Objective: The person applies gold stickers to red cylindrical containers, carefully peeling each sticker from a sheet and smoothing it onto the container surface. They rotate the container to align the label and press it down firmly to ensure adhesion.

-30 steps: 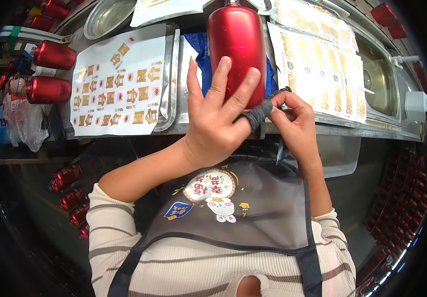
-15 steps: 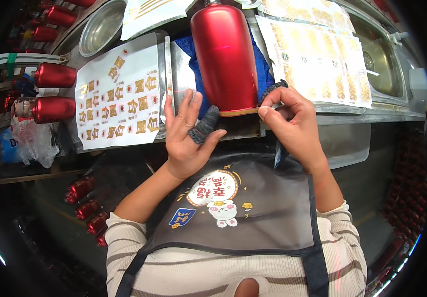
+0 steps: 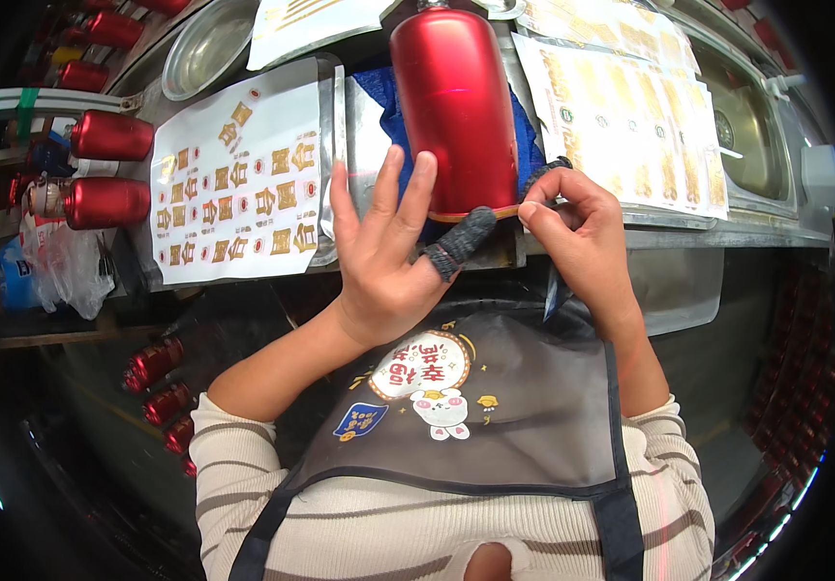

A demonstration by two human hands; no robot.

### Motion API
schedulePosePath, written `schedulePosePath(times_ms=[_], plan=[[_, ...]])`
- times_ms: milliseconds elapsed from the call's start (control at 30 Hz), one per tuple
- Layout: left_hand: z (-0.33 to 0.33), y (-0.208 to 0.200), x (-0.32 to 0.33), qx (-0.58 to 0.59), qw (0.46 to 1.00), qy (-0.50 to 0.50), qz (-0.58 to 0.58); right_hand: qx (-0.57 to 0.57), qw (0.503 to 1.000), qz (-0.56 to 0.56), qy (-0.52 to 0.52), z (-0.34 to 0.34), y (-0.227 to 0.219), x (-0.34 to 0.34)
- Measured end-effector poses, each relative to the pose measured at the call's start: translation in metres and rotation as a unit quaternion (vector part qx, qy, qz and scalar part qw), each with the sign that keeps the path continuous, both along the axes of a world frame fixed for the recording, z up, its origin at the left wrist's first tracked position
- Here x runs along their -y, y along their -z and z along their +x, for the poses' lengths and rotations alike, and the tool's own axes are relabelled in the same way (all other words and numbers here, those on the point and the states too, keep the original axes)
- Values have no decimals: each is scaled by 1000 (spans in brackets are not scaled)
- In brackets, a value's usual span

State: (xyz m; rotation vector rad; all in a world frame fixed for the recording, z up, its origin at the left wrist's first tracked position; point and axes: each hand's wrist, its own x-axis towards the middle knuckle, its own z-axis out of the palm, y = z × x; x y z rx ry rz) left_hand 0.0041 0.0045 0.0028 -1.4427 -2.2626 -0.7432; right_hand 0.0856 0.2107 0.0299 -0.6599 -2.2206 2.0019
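Note:
A glossy red bottle lies with its neck away from me and its base toward me, on a blue cloth. Along the base edge runs a thin gold strip. My right hand pinches the strip's right end between thumb and index finger; a dark knitted cover sits on one of its fingers. My left hand is open, fingers spread, in front of the bottle's base. Its index finger, in a dark knitted finger cover, lies at the strip and hides part of it.
Left of the bottle, a white sheet of gold and red decals lies on a metal tray. More gold-patterned sheets lie to the right, beside a metal basin. A round metal bowl and red bottles stand at left.
My left hand has moved right, bringing its covered index finger to the gold strip at the bottle's base. My right hand keeps its pinch, almost in place.

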Motion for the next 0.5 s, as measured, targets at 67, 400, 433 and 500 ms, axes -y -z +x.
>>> schedulePosePath(times_ms=[67,400,433,500], plan=[[-1,-5,-6,-8,1000,4,-2,-7,1000,-5,0,0,2,0],[-8,7,-24,99,987,-39,119,-10,1000,-14,11,13,10,9],[-8,12,-25,114,983,-30,142,-8,1000,13,16,14,9,12],[-8,16,-24,136,979,-21,150,-28,996,84,20,14,8,19]])
